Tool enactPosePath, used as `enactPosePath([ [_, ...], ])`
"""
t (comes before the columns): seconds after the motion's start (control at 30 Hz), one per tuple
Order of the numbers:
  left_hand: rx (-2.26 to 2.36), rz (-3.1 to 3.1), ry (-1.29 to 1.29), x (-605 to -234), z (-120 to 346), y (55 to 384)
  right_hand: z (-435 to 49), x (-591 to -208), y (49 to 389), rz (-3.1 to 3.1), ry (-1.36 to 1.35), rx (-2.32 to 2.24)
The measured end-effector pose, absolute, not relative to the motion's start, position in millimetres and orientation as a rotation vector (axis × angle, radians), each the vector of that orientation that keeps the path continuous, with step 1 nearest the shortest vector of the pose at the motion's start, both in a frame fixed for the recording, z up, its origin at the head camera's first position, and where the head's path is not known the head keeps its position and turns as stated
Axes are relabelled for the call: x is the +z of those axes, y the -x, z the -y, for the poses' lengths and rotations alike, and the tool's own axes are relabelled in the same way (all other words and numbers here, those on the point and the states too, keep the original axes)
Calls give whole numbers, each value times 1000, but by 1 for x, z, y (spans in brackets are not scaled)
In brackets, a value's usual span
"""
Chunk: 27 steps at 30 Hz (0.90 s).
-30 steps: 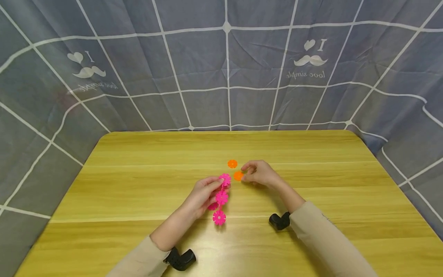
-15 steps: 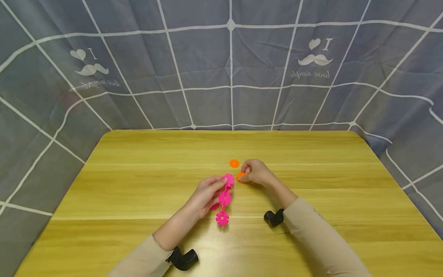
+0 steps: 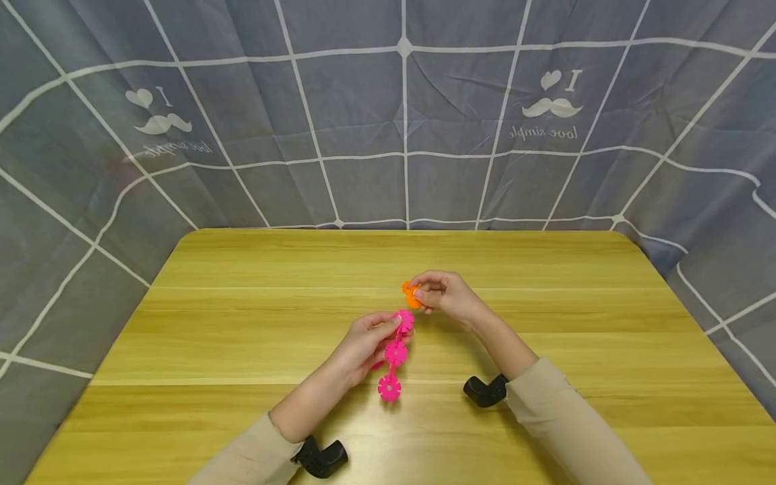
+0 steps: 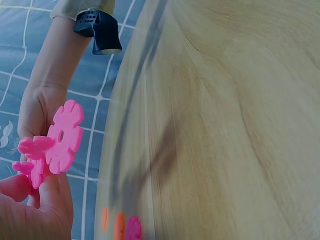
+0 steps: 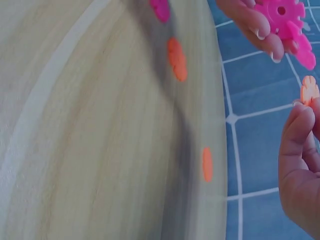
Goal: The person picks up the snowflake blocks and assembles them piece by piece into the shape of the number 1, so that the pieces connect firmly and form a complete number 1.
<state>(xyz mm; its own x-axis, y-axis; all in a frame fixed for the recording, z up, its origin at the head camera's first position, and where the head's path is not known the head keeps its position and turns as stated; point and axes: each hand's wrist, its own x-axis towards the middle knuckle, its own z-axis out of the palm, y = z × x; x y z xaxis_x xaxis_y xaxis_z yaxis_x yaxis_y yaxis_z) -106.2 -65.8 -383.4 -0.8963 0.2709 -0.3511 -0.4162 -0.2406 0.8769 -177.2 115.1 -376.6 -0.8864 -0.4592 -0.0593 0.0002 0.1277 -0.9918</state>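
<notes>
My left hand pinches a chain of pink flower-shaped plastic discs, joined slot to slot. The chain hangs toward me above the table; its linked discs also show in the left wrist view. Thumb and fingertips of my right hand pinch one orange disc of the same shape, held just beyond the chain's far end, apart from it. In the right wrist view a gap separates that orange disc from the pink discs.
Loose orange discs and a pink disc lie on the wooden table. One orange disc is partly covered by the held one. A grey checked curtain surrounds the table's far and side edges.
My right hand has picked an orange disc up off the table and moved it slightly left and away from me. My left hand stays almost in place with the pink chain.
</notes>
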Motion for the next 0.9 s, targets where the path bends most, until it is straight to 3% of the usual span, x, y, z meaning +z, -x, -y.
enactPosePath([
  [0.7,2235,-1649,195,-381,60,96,-111,-372,159,-1929,554,-1915],
  [0.9,2256,-1718,225,-376,57,94,-111,-366,157,-1955,697,-1931],
])
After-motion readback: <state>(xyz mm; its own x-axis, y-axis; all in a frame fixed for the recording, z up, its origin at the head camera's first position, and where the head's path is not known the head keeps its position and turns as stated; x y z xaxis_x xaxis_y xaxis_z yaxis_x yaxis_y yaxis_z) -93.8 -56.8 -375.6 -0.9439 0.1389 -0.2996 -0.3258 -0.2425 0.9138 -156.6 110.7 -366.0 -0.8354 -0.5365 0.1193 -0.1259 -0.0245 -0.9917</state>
